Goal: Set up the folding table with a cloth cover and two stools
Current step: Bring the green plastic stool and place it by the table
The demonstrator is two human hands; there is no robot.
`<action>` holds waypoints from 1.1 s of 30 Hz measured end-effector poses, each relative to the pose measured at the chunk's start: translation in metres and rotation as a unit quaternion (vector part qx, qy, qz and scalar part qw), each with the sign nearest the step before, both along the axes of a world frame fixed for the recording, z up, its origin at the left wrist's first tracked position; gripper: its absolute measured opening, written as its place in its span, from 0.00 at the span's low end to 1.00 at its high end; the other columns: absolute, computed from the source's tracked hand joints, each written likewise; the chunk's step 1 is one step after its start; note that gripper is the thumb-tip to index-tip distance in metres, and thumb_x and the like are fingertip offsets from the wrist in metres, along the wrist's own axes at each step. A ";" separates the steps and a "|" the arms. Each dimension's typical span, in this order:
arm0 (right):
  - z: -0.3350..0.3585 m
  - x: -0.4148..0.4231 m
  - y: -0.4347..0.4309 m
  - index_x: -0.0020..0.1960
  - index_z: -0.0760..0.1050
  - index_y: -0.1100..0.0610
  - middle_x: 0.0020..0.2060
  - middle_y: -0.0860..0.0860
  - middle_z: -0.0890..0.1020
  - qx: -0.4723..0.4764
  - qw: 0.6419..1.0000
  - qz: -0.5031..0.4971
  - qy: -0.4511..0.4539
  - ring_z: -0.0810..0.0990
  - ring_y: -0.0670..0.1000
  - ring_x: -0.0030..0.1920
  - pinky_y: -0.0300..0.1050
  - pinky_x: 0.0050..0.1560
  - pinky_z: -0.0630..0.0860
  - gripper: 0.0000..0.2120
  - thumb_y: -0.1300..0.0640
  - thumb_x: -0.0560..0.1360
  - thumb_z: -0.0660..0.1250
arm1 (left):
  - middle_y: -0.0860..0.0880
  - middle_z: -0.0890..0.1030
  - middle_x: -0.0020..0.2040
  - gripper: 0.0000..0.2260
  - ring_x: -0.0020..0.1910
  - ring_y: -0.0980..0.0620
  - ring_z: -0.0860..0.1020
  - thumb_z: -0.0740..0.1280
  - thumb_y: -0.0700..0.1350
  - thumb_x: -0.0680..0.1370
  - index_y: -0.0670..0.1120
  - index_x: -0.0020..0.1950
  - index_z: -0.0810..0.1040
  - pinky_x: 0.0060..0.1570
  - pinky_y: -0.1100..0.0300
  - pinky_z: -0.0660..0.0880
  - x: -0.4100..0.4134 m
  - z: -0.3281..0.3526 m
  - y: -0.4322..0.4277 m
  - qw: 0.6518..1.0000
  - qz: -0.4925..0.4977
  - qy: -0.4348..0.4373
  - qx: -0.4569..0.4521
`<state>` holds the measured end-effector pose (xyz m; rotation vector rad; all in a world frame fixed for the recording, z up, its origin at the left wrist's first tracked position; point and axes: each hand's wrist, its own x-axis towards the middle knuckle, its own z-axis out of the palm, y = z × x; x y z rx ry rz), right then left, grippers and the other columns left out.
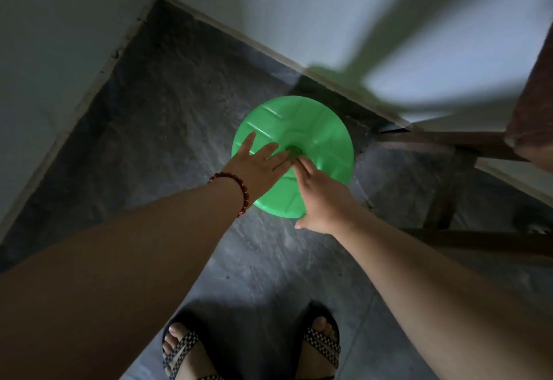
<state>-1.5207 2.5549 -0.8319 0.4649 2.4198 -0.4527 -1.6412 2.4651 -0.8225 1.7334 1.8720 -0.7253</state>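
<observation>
Head view looks straight down into a room corner. Grey, rough floor (167, 116) fills most of it, dim except for a lit patch under the arms. Pale walls (59, 35) meet at the corner up top, with a skirting strip along their base and a broad blurred shadow across the right one. Dark wooden furniture (449, 143) stands at the right edge, its rails running low over the floor; what kind of furniture it is cannot be told.

Both bare forearms reach in from the bottom corners toward a green stool (317, 128). It stands on the floor close to the right wall, just left of the wooden rails, and only its round ribbed seat with a small centre hole (294, 150) shows.

The left hand (257, 167) lies flat on the seat's left part, its fingers (248, 146) straight and spread wide, holding nothing. The right hand (323, 200) lies across the near half of the seat, fingers pointing to the centre hole and thumb (299, 224) out beside the near rim. Whether those fingers hook into the hole cannot be told.

Two feet in checked sandals (182, 349) stand at the bottom edge. A red bead bracelet (244, 191) circles the left wrist.
</observation>
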 end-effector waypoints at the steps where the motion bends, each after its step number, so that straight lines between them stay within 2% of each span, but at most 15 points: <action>1: -0.002 0.000 -0.002 0.76 0.47 0.60 0.75 0.52 0.52 0.023 1.000 0.010 0.005 0.72 0.55 0.63 0.52 0.59 0.76 0.55 0.52 0.62 0.80 | 0.48 0.49 0.78 0.30 0.76 0.47 0.50 0.55 0.35 0.79 0.45 0.77 0.45 0.71 0.38 0.43 -0.002 -0.002 -0.002 1.000 -0.019 0.009 0.004; 2: -0.004 0.001 -0.005 0.75 0.49 0.60 0.74 0.52 0.53 0.041 0.999 0.015 0.013 0.74 0.54 0.60 0.52 0.56 0.77 0.53 0.55 0.62 0.80 | 0.49 0.55 0.77 0.28 0.75 0.49 0.55 0.54 0.36 0.78 0.46 0.77 0.51 0.71 0.39 0.46 -0.002 -0.006 -0.004 0.998 -0.045 0.020 0.039; 4: -0.002 0.001 -0.009 0.74 0.53 0.60 0.72 0.52 0.57 0.049 0.998 0.019 0.027 0.75 0.54 0.56 0.51 0.52 0.78 0.49 0.59 0.62 0.79 | 0.54 0.71 0.69 0.27 0.67 0.55 0.69 0.54 0.38 0.72 0.52 0.72 0.67 0.70 0.44 0.60 -0.005 0.001 -0.009 0.990 -0.084 0.068 0.091; 5: 0.002 0.001 -0.011 0.73 0.54 0.59 0.71 0.52 0.58 0.041 0.999 0.019 0.031 0.75 0.54 0.56 0.51 0.51 0.79 0.48 0.59 0.61 0.79 | 0.54 0.71 0.68 0.29 0.66 0.55 0.70 0.53 0.38 0.70 0.52 0.71 0.68 0.69 0.45 0.61 -0.006 0.007 -0.012 0.989 -0.095 0.071 0.083; 6: 0.008 0.001 -0.013 0.73 0.55 0.59 0.70 0.51 0.59 0.032 0.999 0.018 0.035 0.75 0.54 0.55 0.51 0.51 0.79 0.48 0.58 0.61 0.79 | 0.52 0.66 0.72 0.30 0.69 0.52 0.66 0.52 0.37 0.72 0.49 0.74 0.61 0.71 0.43 0.56 -0.009 0.007 -0.017 0.989 -0.101 0.051 0.090; 8: 0.025 -0.001 -0.015 0.72 0.56 0.59 0.69 0.50 0.61 0.021 0.999 0.016 0.047 0.74 0.54 0.56 0.50 0.50 0.79 0.49 0.56 0.59 0.79 | 0.49 0.54 0.76 0.35 0.73 0.48 0.56 0.61 0.37 0.74 0.45 0.77 0.47 0.71 0.41 0.47 -0.017 0.017 -0.024 0.995 -0.092 0.035 0.033; 10: 0.049 -0.009 -0.018 0.72 0.57 0.58 0.68 0.50 0.62 0.015 0.998 0.023 0.057 0.74 0.54 0.55 0.49 0.50 0.79 0.49 0.55 0.59 0.80 | 0.49 0.50 0.76 0.43 0.73 0.47 0.54 0.69 0.42 0.72 0.45 0.76 0.43 0.71 0.41 0.46 -0.029 0.046 -0.028 0.995 -0.087 0.042 0.035; 15: 0.136 -0.034 -0.022 0.72 0.56 0.57 0.66 0.49 0.63 0.020 0.995 0.080 0.063 0.74 0.53 0.54 0.51 0.49 0.79 0.49 0.56 0.59 0.80 | 0.47 0.52 0.75 0.45 0.72 0.47 0.55 0.70 0.49 0.71 0.44 0.76 0.42 0.71 0.42 0.45 -0.048 0.136 -0.044 0.996 -0.073 0.046 0.014; 23: 0.319 -0.062 -0.034 0.76 0.48 0.56 0.72 0.49 0.55 0.032 0.981 0.166 0.095 0.71 0.53 0.58 0.50 0.53 0.79 0.53 0.54 0.62 0.78 | 0.50 0.49 0.76 0.50 0.70 0.47 0.56 0.71 0.57 0.66 0.46 0.77 0.44 0.70 0.40 0.43 -0.066 0.326 -0.080 0.996 -0.004 0.083 0.035; 28: 0.426 -0.054 -0.046 0.77 0.46 0.56 0.73 0.48 0.56 0.038 0.969 0.204 0.132 0.71 0.52 0.61 0.51 0.55 0.78 0.56 0.48 0.61 0.78 | 0.53 0.53 0.75 0.49 0.73 0.46 0.54 0.72 0.57 0.66 0.48 0.77 0.45 0.69 0.38 0.39 -0.049 0.444 -0.102 0.992 0.044 0.104 0.060; 33: 0.523 -0.034 -0.067 0.77 0.46 0.54 0.75 0.48 0.54 0.030 0.954 0.252 0.158 0.69 0.54 0.65 0.54 0.57 0.77 0.55 0.48 0.62 0.77 | 0.54 0.54 0.75 0.50 0.72 0.46 0.56 0.72 0.61 0.65 0.50 0.77 0.46 0.69 0.36 0.41 -0.011 0.545 -0.137 0.984 0.106 0.127 0.070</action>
